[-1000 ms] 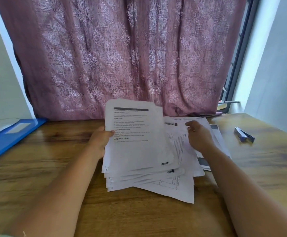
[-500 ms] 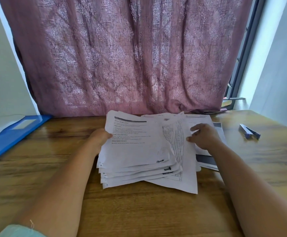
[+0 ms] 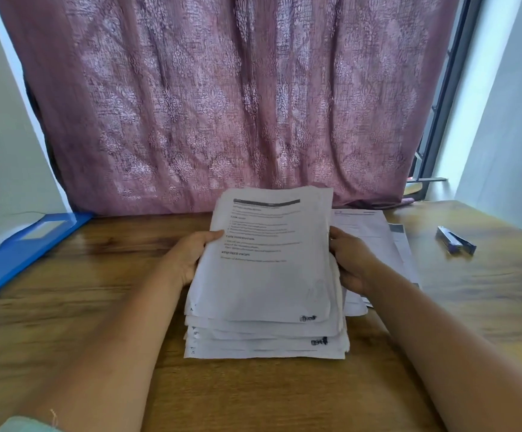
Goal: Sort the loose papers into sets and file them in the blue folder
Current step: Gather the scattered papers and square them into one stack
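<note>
Paper stack point(image 3: 265, 275), newly squared between gripping left hand point(image 3: 188, 260) and right hand point(image 3: 351, 263); blue folder point(image 3: 19, 247) unfilled.

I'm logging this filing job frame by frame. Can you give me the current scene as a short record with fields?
surface: wooden table
stack: paper stack at centre, edges roughly squared
left hand: grips the stack's left edge
right hand: grips the stack's right edge
other papers: lying flat, right of the stack
folder: blue, far left on the table, apart from the stack
stapler: right side, untouched
backdrop: pink curtain
filing: not yet started
</note>
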A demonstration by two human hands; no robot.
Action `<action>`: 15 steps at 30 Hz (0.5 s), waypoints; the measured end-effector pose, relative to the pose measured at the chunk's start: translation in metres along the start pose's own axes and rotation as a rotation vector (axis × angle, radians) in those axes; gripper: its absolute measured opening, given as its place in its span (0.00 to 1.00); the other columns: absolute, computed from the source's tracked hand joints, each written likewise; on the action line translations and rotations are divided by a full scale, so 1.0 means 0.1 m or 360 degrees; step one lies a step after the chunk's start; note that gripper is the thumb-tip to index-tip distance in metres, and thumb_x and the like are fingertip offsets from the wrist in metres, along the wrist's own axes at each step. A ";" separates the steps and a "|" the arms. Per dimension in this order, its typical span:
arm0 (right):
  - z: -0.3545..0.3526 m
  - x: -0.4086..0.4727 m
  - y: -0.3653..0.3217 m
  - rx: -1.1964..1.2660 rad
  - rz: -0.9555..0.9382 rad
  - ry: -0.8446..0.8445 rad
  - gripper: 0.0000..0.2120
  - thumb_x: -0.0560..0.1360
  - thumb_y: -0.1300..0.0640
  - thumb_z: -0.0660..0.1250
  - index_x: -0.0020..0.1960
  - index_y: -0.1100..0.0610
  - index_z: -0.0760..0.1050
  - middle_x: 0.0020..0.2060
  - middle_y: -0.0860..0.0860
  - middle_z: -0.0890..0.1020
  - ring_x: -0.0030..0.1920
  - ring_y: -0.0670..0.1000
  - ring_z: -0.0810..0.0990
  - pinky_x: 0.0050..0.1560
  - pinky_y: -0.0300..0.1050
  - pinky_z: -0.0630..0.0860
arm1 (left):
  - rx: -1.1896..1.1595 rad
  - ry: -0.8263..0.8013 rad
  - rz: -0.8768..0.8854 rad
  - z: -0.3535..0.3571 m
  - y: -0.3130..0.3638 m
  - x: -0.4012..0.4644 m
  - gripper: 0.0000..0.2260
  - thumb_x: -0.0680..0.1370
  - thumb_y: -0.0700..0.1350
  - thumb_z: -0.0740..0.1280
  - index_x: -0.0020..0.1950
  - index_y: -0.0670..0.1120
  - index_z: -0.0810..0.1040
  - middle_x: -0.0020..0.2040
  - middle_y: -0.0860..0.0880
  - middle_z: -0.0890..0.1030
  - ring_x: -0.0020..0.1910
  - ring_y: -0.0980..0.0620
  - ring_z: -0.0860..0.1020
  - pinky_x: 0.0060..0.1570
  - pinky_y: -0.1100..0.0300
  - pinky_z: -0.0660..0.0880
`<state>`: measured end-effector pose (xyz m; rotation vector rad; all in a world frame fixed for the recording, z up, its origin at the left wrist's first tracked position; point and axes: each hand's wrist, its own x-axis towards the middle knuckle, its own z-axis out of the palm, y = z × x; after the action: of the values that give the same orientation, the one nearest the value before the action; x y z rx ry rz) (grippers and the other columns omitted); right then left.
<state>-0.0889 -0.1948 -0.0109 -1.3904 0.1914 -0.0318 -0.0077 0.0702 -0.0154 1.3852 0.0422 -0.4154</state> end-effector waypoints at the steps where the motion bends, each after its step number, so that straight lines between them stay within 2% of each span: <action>1: 0.00 -0.03 -0.02 0.0038 -0.0019 -0.0055 0.20 0.81 0.69 0.53 0.61 0.54 0.77 0.50 0.56 0.85 0.46 0.57 0.85 0.40 0.48 0.82 | 0.0024 -0.0027 0.0056 0.03 0.00 0.01 0.11 0.80 0.41 0.64 0.59 0.38 0.78 0.49 0.39 0.83 0.41 0.44 0.83 0.38 0.51 0.83; 4: 0.01 -0.13 -0.07 0.0128 -0.0062 -0.0226 0.18 0.81 0.67 0.54 0.60 0.53 0.78 0.51 0.57 0.85 0.46 0.56 0.85 0.41 0.48 0.83 | 0.0041 -0.0104 0.0225 0.03 -0.03 0.03 0.12 0.78 0.39 0.66 0.61 0.39 0.78 0.52 0.39 0.83 0.44 0.44 0.84 0.42 0.49 0.82; 6: 0.02 -0.14 -0.09 0.0167 -0.0081 -0.0271 0.16 0.82 0.65 0.55 0.60 0.54 0.78 0.52 0.57 0.85 0.50 0.57 0.84 0.47 0.51 0.83 | 0.0061 -0.0104 0.0290 0.00 -0.03 0.02 0.12 0.77 0.37 0.67 0.61 0.40 0.78 0.53 0.39 0.83 0.46 0.43 0.84 0.42 0.49 0.82; 7: 0.02 -0.12 -0.08 0.0065 -0.0114 -0.0220 0.16 0.82 0.64 0.55 0.61 0.55 0.78 0.53 0.57 0.84 0.51 0.57 0.84 0.51 0.52 0.82 | 0.0067 -0.0069 0.0327 -0.03 -0.03 0.02 0.12 0.77 0.36 0.67 0.60 0.40 0.78 0.53 0.39 0.84 0.46 0.43 0.84 0.42 0.49 0.82; 9: -0.06 -0.01 -0.08 -0.0628 -0.0289 0.0115 0.14 0.83 0.58 0.55 0.62 0.56 0.76 0.54 0.56 0.83 0.51 0.55 0.82 0.55 0.49 0.79 | 0.0031 0.0004 0.0391 -0.10 -0.01 0.03 0.11 0.77 0.36 0.67 0.60 0.39 0.79 0.53 0.38 0.83 0.45 0.42 0.84 0.41 0.50 0.83; 11: -0.20 0.08 -0.10 -0.1469 -0.0358 0.0546 0.18 0.81 0.47 0.59 0.65 0.57 0.73 0.56 0.54 0.81 0.55 0.54 0.79 0.55 0.46 0.73 | -0.0087 0.0035 0.0411 -0.16 0.01 0.03 0.11 0.77 0.37 0.67 0.59 0.39 0.79 0.52 0.38 0.83 0.45 0.43 0.84 0.41 0.50 0.83; 13: -0.33 0.12 -0.09 -0.1807 -0.0153 0.0717 0.31 0.76 0.37 0.63 0.69 0.58 0.69 0.62 0.56 0.77 0.61 0.56 0.76 0.58 0.47 0.71 | -0.0237 0.0037 0.0420 -0.22 0.02 0.03 0.11 0.76 0.38 0.67 0.58 0.39 0.79 0.51 0.40 0.84 0.44 0.44 0.84 0.40 0.51 0.82; 15: -0.36 0.11 -0.07 -0.1917 0.0045 0.0630 0.41 0.71 0.31 0.64 0.70 0.61 0.66 0.64 0.58 0.75 0.59 0.57 0.75 0.52 0.46 0.71 | -0.0321 0.0032 0.0465 -0.27 0.04 0.02 0.11 0.77 0.39 0.66 0.58 0.40 0.79 0.50 0.41 0.84 0.44 0.45 0.84 0.40 0.52 0.82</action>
<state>-0.0831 -0.2322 -0.0113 -2.5763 0.6263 -0.1930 0.0011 0.0964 -0.0173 1.1742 -0.0987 -0.1483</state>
